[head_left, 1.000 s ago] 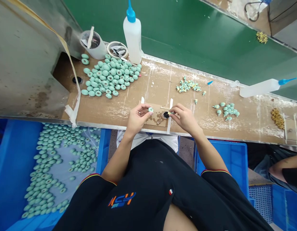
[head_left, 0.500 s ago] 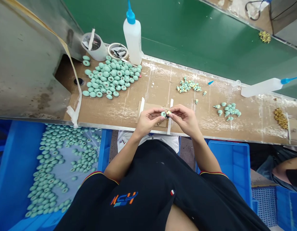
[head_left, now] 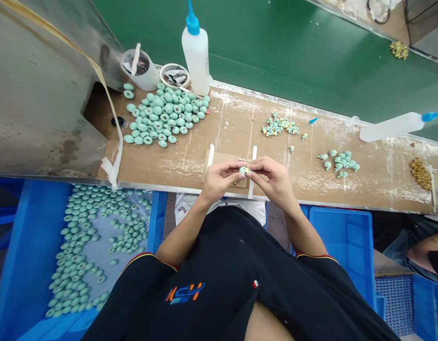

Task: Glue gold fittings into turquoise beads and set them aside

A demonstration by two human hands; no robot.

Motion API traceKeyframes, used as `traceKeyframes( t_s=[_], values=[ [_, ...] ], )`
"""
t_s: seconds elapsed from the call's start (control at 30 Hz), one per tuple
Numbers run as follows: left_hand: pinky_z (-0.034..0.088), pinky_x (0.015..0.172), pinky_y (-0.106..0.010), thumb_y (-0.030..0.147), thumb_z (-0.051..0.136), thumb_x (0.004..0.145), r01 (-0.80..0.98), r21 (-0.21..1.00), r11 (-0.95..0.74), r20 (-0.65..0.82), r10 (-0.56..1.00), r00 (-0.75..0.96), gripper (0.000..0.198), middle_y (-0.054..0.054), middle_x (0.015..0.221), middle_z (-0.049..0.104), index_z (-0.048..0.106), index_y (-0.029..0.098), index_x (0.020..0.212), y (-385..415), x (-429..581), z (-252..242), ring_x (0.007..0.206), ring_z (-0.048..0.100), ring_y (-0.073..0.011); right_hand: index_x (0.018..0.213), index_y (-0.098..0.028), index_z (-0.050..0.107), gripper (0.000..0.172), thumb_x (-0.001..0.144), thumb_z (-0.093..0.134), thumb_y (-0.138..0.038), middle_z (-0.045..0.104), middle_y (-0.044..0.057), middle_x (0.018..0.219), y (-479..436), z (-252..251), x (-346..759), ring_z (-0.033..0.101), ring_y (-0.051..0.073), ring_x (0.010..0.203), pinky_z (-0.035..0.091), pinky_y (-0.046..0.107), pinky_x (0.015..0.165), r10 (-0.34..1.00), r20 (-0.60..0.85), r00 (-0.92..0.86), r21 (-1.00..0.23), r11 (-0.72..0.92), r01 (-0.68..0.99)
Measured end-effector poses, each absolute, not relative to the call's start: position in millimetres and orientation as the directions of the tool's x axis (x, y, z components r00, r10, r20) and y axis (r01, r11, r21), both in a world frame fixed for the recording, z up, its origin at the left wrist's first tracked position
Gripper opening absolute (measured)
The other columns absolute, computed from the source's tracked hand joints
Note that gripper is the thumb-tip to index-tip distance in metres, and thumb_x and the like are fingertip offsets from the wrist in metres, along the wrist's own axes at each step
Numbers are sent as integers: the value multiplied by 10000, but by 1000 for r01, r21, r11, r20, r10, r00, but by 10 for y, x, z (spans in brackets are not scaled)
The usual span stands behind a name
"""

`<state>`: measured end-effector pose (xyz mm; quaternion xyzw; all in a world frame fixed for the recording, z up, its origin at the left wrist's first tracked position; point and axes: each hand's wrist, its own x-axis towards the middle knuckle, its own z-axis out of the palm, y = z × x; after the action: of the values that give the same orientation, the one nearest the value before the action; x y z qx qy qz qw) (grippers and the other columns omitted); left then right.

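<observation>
Over the front edge of the cardboard-covered bench (head_left: 176, 163), my left hand (head_left: 219, 181) pinches a mint-green egg-shaped piece (head_left: 242, 170). My right hand (head_left: 273, 179) has its thumb and fingertips closed on a small yellow-and-green figure piece (head_left: 247, 170). The two pieces meet between my fingertips; how they fit together is hidden. Beneath my hands lies a cardboard pad (head_left: 224, 159) with white tape strips (head_left: 253, 152) at its sides.
A pile of green egg pieces (head_left: 158, 113) lies left, before a glue bottle (head_left: 197, 61) and a white cup (head_left: 144, 76). Small figure pieces (head_left: 279, 125) and joined-looking pieces (head_left: 343, 161) lie right. A blue bin (head_left: 30, 227) holds more eggs. Another person's arm (head_left: 426, 248) shows far right.
My hands have brought the egg piece and the small figure piece together; a gap showed between them before. The whole view has shifted slightly.
</observation>
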<state>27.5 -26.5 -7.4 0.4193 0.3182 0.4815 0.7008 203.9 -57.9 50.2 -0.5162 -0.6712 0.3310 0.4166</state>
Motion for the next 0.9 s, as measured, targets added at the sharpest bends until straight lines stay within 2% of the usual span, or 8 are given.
traceKeyframes(
  t_s=[0.23, 0.5, 0.67, 0.77, 0.9],
  values=[
    [642, 724, -275, 389, 977, 695, -427, 895, 131, 20, 943, 331, 315, -58, 880, 782, 878, 242, 955, -273, 295, -94, 789, 744, -164, 872, -241, 730, 234, 1003, 706, -432, 774, 58, 939, -589, 552, 2105, 736, 198, 865, 614, 341, 764, 962, 209, -177, -822, 271, 501],
    [640, 787, -308, 398, 944, 749, -402, 911, 93, 66, 929, 365, 298, -59, 895, 759, 872, 234, 987, -268, 272, -53, 826, 739, -173, 899, -233, 736, 127, 995, 719, -314, 777, 52, 949, -612, 591, 2099, 743, 190, 871, 610, 323, 776, 963, 198, -180, -829, 263, 493],
    [609, 710, -289, 395, 945, 743, -352, 932, 86, 54, 928, 370, 275, -51, 859, 734, 877, 237, 957, -217, 253, -16, 763, 702, -154, 815, -249, 744, 222, 962, 758, -414, 779, 48, 925, -585, 497, 2064, 748, 208, 869, 625, 367, 813, 978, 173, -113, -887, 205, 414],
    [589, 652, -283, 410, 960, 716, -327, 937, 119, 13, 928, 373, 305, -48, 859, 714, 875, 230, 948, -197, 237, 33, 741, 682, -151, 835, -260, 767, 260, 907, 803, -507, 788, 50, 921, -598, 432, 2031, 757, 223, 888, 641, 388, 813, 990, 139, -17, -936, 137, 325],
    [620, 737, -308, 415, 984, 677, -372, 913, 168, -17, 926, 376, 374, -51, 906, 740, 858, 219, 970, -187, 241, 123, 797, 714, -167, 865, -264, 785, 287, 877, 821, -548, 797, 58, 946, -622, 445, 2002, 763, 230, 918, 653, 397, 815, 988, 138, 62, -961, 119, 252]
  ],
)
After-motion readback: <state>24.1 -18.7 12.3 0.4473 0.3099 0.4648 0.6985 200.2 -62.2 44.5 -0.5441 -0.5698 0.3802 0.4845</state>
